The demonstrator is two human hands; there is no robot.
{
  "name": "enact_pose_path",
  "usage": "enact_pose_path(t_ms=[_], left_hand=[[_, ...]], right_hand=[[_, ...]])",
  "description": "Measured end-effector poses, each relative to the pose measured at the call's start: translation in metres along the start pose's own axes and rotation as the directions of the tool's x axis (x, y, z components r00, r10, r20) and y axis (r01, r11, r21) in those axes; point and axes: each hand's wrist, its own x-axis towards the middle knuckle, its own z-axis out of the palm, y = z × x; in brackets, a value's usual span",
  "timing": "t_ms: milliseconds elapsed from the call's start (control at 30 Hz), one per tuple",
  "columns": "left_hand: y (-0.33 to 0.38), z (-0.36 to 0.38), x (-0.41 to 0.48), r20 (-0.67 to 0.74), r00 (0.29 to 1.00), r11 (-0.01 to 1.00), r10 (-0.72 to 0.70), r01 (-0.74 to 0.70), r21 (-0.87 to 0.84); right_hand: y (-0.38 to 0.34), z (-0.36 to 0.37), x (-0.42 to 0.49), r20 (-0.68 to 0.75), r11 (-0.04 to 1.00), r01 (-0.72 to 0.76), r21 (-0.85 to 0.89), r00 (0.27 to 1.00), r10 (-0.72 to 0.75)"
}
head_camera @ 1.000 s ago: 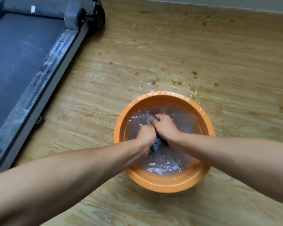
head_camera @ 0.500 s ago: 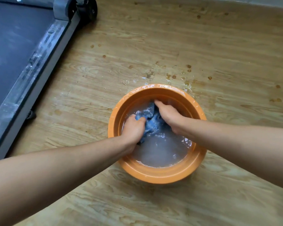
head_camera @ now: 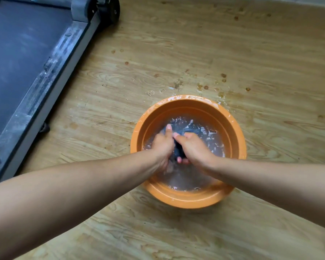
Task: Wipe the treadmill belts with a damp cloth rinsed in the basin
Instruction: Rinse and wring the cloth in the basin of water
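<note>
Tightly, left hand, right hand grip cloth

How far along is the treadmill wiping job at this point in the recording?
Done: hard to say; the dark treadmill belt shows pale dusty smears and its grey side rail looks grimy. In hand: the left hand and right hand both grip the dark blue cloth in the water of the round orange plastic basin, rinsing it. Left: wringing the cloth and wiping the belt.

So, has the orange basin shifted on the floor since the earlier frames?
No. The basin keeps its far rim beside the same floor stains; only the camera shifted.
</note>
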Motion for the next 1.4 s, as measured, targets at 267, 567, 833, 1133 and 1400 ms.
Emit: enact_pose_path(t_ms=[267, 567, 833, 1133, 1400], left_hand=[[0.01, 0.017, -0.015, -0.081, 0.996, 0.998, -0.038, 0.034, -0.051], [-0.006, -0.001, -0.011, -0.194, 0.946, 0.962, 0.259, -0.234, 0.141], [-0.001, 0.013, 0.0, -0.037, 0.981, 0.982, 0.188, -0.188, 0.004], [0.021, 0.008, -0.002, -0.147, 0.989, 0.998, -0.017, 0.007, -0.069], [0.015, 0.027, -0.019, -0.051, 0.999, 1.0, 0.012, -0.013, -0.026]], right_hand=[[-0.007, -0.001, 0.035, -0.12, 0.945, 0.082, -0.317, 0.985, -0.126], [-0.006, -0.028, 0.036, -0.24, 0.969, -0.152, 0.194, 0.951, 0.197], [0.001, -0.012, 0.01, -0.028, 0.961, 0.249, -0.121, 0.967, -0.254], [-0.009, 0.008, 0.036, -0.006, 0.908, 0.212, -0.361, 0.973, -0.23], [-0.014, -0.01, 0.059, -0.063, 0.901, 0.099, -0.422, 0.988, -0.138]])
